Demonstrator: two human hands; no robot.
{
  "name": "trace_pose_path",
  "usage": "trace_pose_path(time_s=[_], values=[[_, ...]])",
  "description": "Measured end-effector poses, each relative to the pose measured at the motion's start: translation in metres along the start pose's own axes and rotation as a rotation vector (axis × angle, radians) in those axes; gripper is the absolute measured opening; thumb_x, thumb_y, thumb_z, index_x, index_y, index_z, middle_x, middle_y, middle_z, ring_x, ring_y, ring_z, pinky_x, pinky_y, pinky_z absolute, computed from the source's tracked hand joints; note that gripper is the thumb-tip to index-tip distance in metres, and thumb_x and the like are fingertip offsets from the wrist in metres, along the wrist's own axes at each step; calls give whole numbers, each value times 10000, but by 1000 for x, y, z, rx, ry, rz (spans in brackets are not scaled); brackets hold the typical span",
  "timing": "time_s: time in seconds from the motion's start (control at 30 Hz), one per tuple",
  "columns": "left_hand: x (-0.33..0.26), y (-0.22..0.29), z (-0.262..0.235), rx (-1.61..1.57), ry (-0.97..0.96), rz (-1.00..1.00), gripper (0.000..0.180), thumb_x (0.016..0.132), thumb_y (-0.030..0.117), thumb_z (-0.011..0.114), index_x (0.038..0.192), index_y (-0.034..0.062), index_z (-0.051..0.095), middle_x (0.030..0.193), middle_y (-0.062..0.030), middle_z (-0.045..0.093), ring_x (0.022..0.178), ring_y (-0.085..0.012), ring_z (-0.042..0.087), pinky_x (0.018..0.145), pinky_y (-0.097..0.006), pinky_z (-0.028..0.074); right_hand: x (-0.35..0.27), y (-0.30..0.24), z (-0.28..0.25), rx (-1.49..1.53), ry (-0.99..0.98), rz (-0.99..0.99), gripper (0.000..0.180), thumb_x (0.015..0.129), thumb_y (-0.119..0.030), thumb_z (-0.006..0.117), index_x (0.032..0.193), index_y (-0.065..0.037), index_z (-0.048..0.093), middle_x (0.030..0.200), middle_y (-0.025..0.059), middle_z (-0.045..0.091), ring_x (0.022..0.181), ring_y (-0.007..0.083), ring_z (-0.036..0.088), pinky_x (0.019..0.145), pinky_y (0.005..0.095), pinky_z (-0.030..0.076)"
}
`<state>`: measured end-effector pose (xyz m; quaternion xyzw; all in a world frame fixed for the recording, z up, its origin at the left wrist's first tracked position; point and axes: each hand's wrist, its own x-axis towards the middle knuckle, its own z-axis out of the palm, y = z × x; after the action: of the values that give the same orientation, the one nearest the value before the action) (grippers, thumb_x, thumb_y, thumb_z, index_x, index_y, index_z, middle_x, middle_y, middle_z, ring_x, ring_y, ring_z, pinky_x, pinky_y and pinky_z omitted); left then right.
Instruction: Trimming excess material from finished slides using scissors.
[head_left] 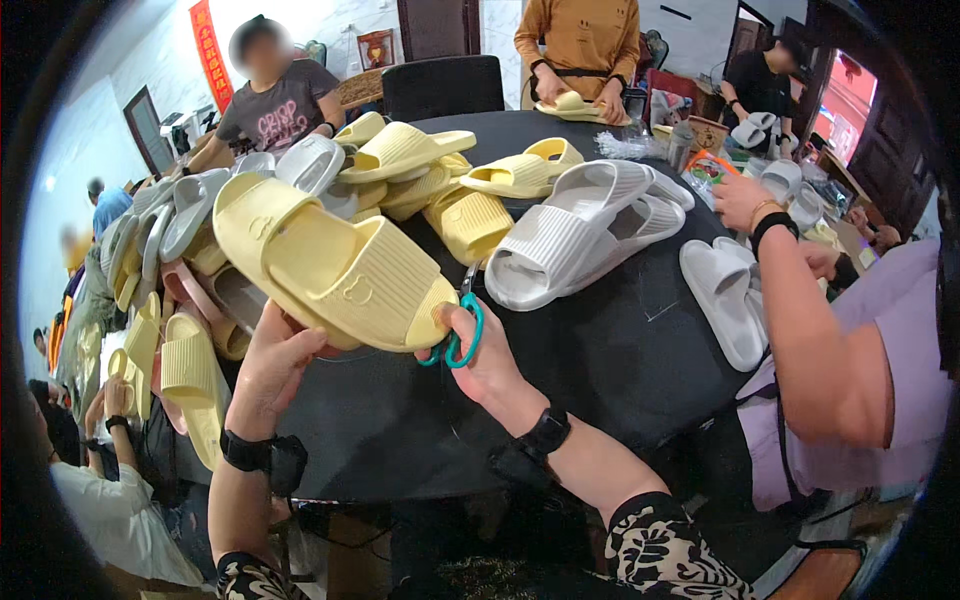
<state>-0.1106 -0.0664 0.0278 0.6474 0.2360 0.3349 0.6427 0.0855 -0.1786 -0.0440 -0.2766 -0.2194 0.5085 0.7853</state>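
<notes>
A pair of yellow slide slippers (390, 270), nested together, is held up over the near part of the black table. My left hand (285, 345) grips them from below at the middle, its fingers hidden behind the soles. At the toe end on the right, my right hand (480, 350) is closed round teal-handled scissors (466, 335), with the thumb also against the slipper. The scissor blades point up and away from me beside the toe. Whether the blades are apart I cannot make out.
Beyond the slippers lies a heap of yellow slippers (400, 155). White slippers (560, 250) rest right of it, and another white pair (722, 300) sits near the table's (600, 370) right edge. A co-worker in lilac (850, 370) reaches in at right. Other people work around the table.
</notes>
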Motion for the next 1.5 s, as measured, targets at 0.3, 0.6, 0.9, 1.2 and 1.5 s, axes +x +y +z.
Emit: trace_pose_path(time_s=[0.3, 0.6, 0.9, 1.2, 1.5], values=[[24, -12, 29, -163, 9, -43, 572, 861, 211, 632, 1301, 16, 322, 1209, -107, 521, 1048, -224, 565, 778, -416, 519, -1, 7, 5, -50, 33, -142, 261, 874, -115, 550, 1070, 13, 436, 948, 114, 569, 769, 179, 616, 573, 304, 543], [55, 7, 27, -149, 53, 144, 533, 863, 113, 551, 1339, -10, 343, 1268, -105, 505, 1146, -217, 521, 970, -359, 435, -8, 9, 6, -49, -65, -15, 347, 884, -246, 627, 1079, -38, 429, 889, 89, 558, 747, 175, 609, 589, 313, 541], [135, 36, 65, -274, -144, 35, 430, 831, 126, 608, 1229, 50, 466, 1135, -56, 581, 1059, -171, 572, 894, -323, 487, 2, 25, -1, -38, 136, 261, 260, 878, -270, 624, 975, -64, 499, 821, 84, 551, 698, 190, 596, 559, 340, 531], [182, 24, 169, -172, -189, 101, 894, 789, 213, 688, 1418, -54, 110, 1176, -189, 511, 905, -231, 589, 780, -350, 498, -1, 25, -9, -6, 82, 246, 173, 880, -188, 587, 941, -48, 507, 766, 86, 554, 656, 189, 598, 532, 348, 524], [204, -9, 54, 1075, 405, 613, 459, 750, 210, 651, 1142, -3, 543, 1127, -237, 543, 1069, -374, 523, 905, -438, 436, -3, 18, -2, -97, 81, 299, 209, 879, -221, 612, 973, -67, 506, 791, 83, 565, 674, 186, 596, 538, 339, 515]])
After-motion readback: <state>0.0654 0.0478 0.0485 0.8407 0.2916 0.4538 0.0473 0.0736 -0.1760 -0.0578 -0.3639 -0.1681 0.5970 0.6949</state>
